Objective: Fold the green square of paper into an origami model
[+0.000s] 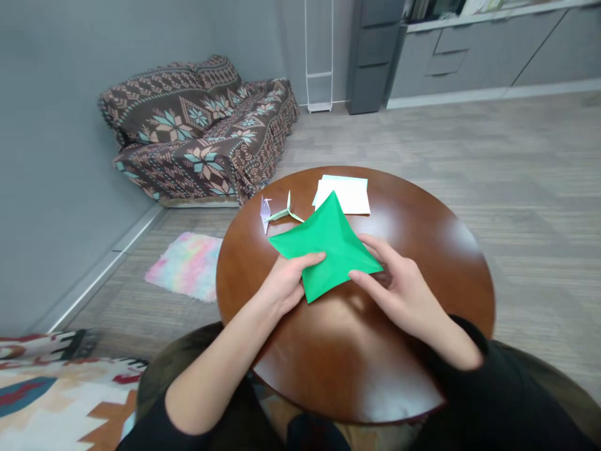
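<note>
A sheet of green paper [328, 241], creased and bent into a four-pointed shape, is held above the round table. My left hand [288, 279] grips its lower left side, the thumb on top and the other fingers mostly hidden underneath. At the right point of the paper is my right hand [394, 279], its thumb at the lower edge and its fingers behind the upper edge. Past the paper, a pale green folded paper piece [284, 212] and a small purple folded paper piece [265, 214] rest on the table.
The round brown wooden table [422, 363] stands before my knees. A stack of white and pale paper [350, 195] lies near its far edge. Beyond are a patterned sofa [197, 131], a pastel fluffy mat [188, 266] and grey cabinets [451, 59].
</note>
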A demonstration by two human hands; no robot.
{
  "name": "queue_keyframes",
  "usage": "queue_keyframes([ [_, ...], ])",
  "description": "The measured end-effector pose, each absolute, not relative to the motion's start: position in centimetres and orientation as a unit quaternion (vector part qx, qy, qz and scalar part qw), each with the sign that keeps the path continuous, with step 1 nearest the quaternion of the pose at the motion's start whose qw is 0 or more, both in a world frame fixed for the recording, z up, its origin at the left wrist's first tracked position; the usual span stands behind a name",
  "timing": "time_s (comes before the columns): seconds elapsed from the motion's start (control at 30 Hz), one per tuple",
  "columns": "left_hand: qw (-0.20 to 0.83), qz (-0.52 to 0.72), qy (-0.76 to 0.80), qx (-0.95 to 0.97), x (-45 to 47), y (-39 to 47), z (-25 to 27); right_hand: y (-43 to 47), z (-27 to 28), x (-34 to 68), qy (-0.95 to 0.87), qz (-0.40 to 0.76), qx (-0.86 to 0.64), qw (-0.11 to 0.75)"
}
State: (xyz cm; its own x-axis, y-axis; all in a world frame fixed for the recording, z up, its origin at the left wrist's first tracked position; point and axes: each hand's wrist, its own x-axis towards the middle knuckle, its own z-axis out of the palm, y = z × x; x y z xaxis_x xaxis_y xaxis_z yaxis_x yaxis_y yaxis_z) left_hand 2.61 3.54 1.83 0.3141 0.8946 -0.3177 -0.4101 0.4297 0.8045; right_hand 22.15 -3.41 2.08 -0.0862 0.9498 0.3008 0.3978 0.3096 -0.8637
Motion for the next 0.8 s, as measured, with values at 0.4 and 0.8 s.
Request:
queue_keyframes([
  [0.4, 0.673, 0.485, 0.435, 0.351, 2.7, 3.3, 1.6, -3.8, 1.6, 21.4, -0.712, 0.286, -0.499, 0.404],
  [0.8, 0.732, 0.312, 0.300, 0.526, 1.9, 2.3, 1.0, -3.1, 1.7, 22.1, -0.700, 0.234, -0.532, 0.414],
])
